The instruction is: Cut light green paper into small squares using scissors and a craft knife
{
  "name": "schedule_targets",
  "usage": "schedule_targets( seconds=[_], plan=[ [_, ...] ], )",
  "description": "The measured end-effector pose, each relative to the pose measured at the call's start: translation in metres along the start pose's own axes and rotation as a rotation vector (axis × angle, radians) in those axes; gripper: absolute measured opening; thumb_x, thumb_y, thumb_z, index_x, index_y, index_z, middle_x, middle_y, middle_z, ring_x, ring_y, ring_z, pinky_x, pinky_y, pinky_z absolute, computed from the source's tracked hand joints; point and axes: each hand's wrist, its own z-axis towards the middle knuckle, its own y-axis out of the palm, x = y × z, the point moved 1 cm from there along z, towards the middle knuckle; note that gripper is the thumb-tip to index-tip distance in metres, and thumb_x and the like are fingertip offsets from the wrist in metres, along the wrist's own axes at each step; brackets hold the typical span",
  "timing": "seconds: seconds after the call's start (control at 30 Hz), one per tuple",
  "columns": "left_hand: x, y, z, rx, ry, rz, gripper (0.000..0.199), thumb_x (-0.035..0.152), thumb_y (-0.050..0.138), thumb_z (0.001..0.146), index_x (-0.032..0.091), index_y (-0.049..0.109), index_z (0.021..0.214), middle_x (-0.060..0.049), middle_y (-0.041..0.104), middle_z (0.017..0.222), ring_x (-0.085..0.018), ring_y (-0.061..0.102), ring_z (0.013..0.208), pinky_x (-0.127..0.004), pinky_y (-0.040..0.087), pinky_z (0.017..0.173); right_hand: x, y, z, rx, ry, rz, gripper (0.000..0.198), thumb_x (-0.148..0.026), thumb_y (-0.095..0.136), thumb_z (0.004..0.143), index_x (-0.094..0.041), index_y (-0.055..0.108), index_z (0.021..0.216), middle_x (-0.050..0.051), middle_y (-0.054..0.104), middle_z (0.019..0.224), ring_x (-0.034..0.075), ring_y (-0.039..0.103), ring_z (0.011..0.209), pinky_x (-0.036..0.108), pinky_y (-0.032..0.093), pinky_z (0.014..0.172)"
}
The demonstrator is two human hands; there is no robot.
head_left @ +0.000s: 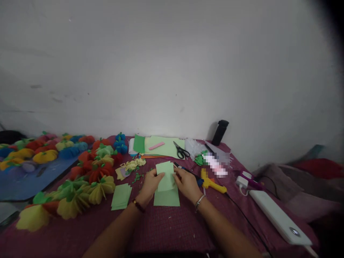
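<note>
Both my hands hold one light green paper piece point(166, 175) just above the maroon cloth point(161, 229). My left hand point(150, 185) pinches its left edge and my right hand point(186, 183) pinches its right edge. Under it lies a larger light green sheet point(166, 198), flat on the cloth. A small stack of green paper rectangles point(121, 196) lies to the left of my left hand.
Colourful paper flowers point(88, 179) crowd the left side. Scissors point(181, 151) rest on green sheets point(161, 145) at the back. A yellow glue gun point(212, 183), a black bottle point(220, 132), a white charger point(242, 182) and a white power strip point(276, 216) lie to the right.
</note>
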Motion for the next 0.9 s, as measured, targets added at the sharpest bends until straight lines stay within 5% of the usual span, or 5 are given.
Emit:
schedule_targets(
  seconds=[0.33,0.5,0.63,0.73,0.9],
  plan=[
    [0.005,-0.005,0.002,-0.156,-0.054,0.156,0.034,0.034,0.070,0.063,0.011,0.065,0.089,-0.005,0.068,0.072,-0.015,0.058,0.054,-0.027,0.045,0.052,0.016,0.024,0.008,-0.101,0.255,0.720,0.016,-0.032,0.059,0.074,-0.017,0.056,0.074,-0.003,0.056,0.064,0.010,0.048,0.054,0.021,0.037,0.050],
    [0.031,-0.027,0.011,0.165,0.352,0.311,0.043,0.031,0.064,0.069,0.018,0.059,0.110,-0.005,0.065,0.091,-0.019,0.060,0.083,-0.030,0.047,0.077,0.019,0.016,0.009,-0.049,0.457,1.061,0.026,-0.039,0.066,0.068,-0.017,0.055,0.076,-0.006,0.051,0.055,0.007,0.041,0.043,0.019,0.030,0.041],
    [0.043,-0.015,-0.002,-0.138,0.374,0.265,0.058,0.021,0.067,0.066,0.024,0.056,0.124,-0.007,0.065,0.104,-0.019,0.061,0.090,-0.030,0.047,0.081,0.018,0.010,0.008,-0.052,0.488,1.250,0.029,-0.040,0.070,0.065,-0.016,0.056,0.075,-0.006,0.051,0.055,0.007,0.045,0.046,0.019,0.034,0.045],
    [0.041,0.002,-0.016,-0.321,0.349,0.337,0.038,0.019,0.072,0.061,0.024,0.072,0.099,-0.008,0.070,0.095,-0.024,0.062,0.089,-0.031,0.048,0.077,0.015,0.008,0.006,-0.119,0.489,1.277,0.032,-0.041,0.072,0.064,-0.016,0.057,0.078,-0.005,0.054,0.057,0.006,0.043,0.043,0.018,0.034,0.043],
    [0.029,0.013,-0.024,-0.131,0.199,0.293,0.016,0.033,0.073,0.063,0.019,0.074,0.069,-0.007,0.071,0.070,-0.020,0.060,0.063,-0.028,0.046,0.059,0.007,-0.003,0.003,-0.003,0.436,1.287,0.038,-0.039,0.059,0.075,-0.024,0.050,0.109,-0.003,0.060,0.074,0.009,0.054,0.049,0.020,0.041,0.048]
  ],
)
